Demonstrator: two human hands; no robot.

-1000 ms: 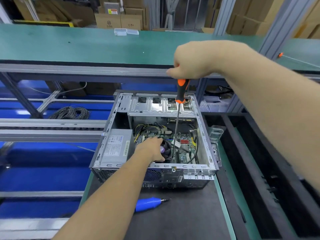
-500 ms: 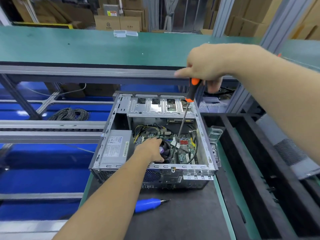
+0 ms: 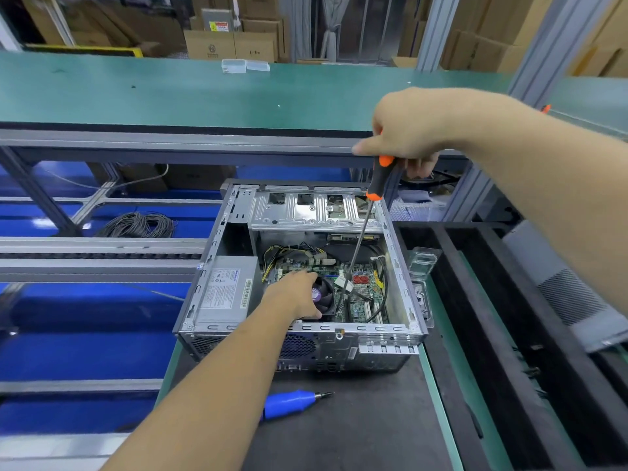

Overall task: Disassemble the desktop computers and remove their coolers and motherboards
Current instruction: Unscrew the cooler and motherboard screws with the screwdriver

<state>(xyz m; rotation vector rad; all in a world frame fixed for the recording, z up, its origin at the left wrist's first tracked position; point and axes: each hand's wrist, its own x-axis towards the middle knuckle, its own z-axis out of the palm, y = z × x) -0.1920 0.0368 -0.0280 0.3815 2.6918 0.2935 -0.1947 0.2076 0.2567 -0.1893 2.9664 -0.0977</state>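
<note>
Grip: right hand (image 3: pixel 411 130) clenched round the orange-and-black handle of a long screwdriver (image 3: pixel 356 253); left hand (image 3: pixel 295 294) rests curled on the cooler fan (image 3: pixel 323 295), though whether it truly grasps it I cannot tell
Tool tip: shaft slants down from 1 o'clock to the cooler's corner at 4 o'clock of the fan; the tip seems to sit on a screw there, too small to confirm
Computer: open case (image 3: pixel 404 266) on the dark mat, side panel off; power supply (image 3: pixel 224 287) at 9 o'clock of the fan; motherboard (image 3: pixel 360 297) at 3 o'clock, cables plugged in
Spare tool: blue driver (image 3: pixel 292 401) lying at 6 o'clock of the case
Progress: early, I judge; case opened; cooler being unscrewed; cooler, cables and motherboard all left to remove
</note>
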